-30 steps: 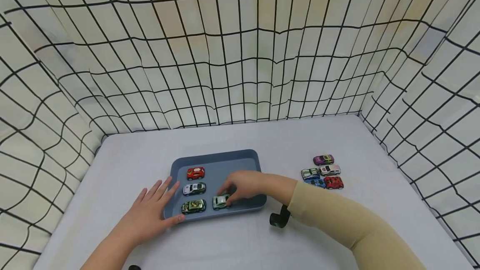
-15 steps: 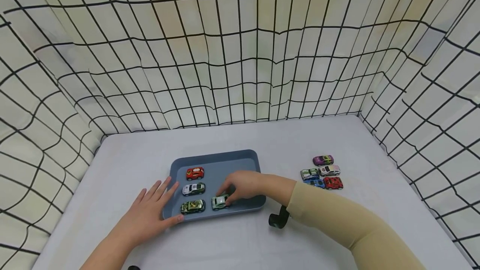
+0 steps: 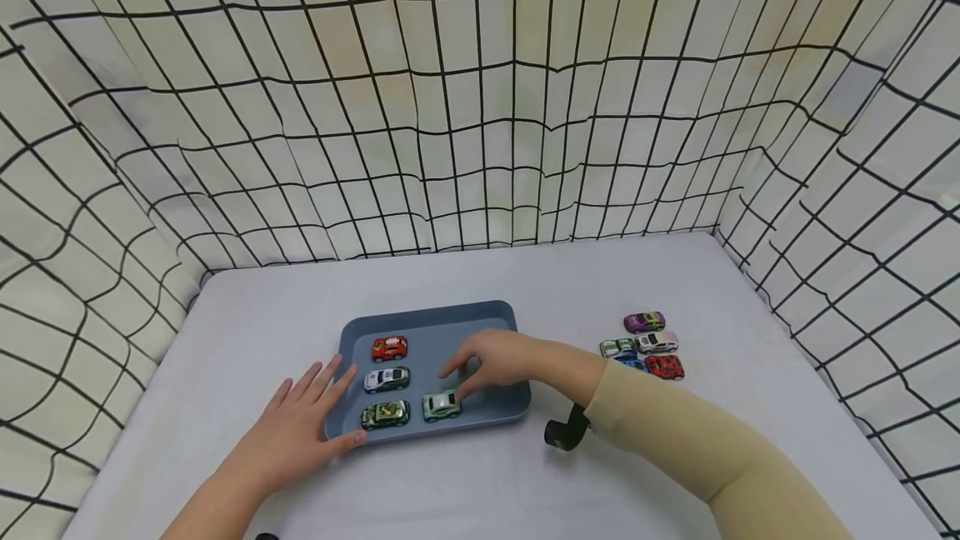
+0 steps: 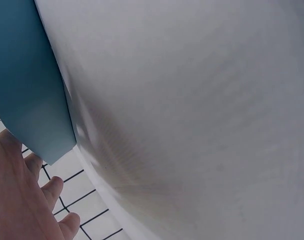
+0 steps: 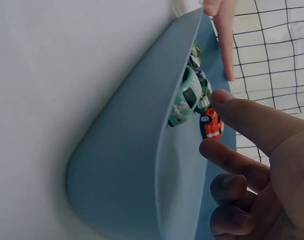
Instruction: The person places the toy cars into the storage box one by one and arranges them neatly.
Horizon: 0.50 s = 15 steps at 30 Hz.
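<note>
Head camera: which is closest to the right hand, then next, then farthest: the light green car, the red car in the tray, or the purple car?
From the right hand:
1. Light green car, in the tray just under the fingers.
2. Red car, at the tray's far left.
3. Purple car, out on the table to the right.

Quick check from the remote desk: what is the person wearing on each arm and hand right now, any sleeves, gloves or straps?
Both hands are bare, no gloves. The right hand comes out of a snug beige sleeve, with a black strap hanging under the wrist. The left hand and its forearm show no sleeve; a small dark piece peeks out at the frame's bottom edge.
</note>
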Available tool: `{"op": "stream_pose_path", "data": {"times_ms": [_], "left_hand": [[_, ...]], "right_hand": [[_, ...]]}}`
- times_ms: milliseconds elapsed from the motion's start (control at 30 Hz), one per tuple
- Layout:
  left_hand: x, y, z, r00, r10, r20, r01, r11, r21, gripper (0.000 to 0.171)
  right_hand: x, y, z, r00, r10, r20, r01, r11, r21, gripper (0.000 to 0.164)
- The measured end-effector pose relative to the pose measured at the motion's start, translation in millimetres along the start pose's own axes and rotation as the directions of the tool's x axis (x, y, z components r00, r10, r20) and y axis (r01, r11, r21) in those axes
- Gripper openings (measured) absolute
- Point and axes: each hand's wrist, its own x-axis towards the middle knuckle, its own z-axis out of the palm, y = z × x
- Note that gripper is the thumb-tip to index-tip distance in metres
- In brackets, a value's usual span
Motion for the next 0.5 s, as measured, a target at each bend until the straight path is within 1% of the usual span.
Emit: {"op": "stream_pose_path", "data": {"times_ms": [100, 233, 333, 500], "left_hand": [[-1.5, 0.0, 0.6, 1.0, 0.0, -0.004, 0.0, 1.0, -0.007, 0.104], [-2.0, -0.6, 1.1, 1.0, 0.004, -0.004, -0.004, 1.0, -0.009, 0.104], [-2.7, 0.3, -0.5, 1.0, 0.002, 0.002, -0.002, 1.0, -0.011, 0.104], [-3.5, 1.6, -3.7, 1.0, 0.001, -0.003, -0.001, 1.0, -0.012, 0.102]], "right_hand": [[-5.1, 2.1, -2.8, 1.0, -0.012, -0.012, 0.013, 1.0, 0.017, 0.038], [-16.7, 5.2, -9.5, 1.0, 0.005, -0.029, -0.004, 0.999, 0.039, 0.037], [-27.3, 9.2, -15.8, 0.999, 0.023, -0.043, -0.021, 0.998, 0.057, 0.037], [-48.5, 22.2, -26.9, 0.995, 0.039, -0.087, -0.03, 0.995, 0.097, 0.037]]}}
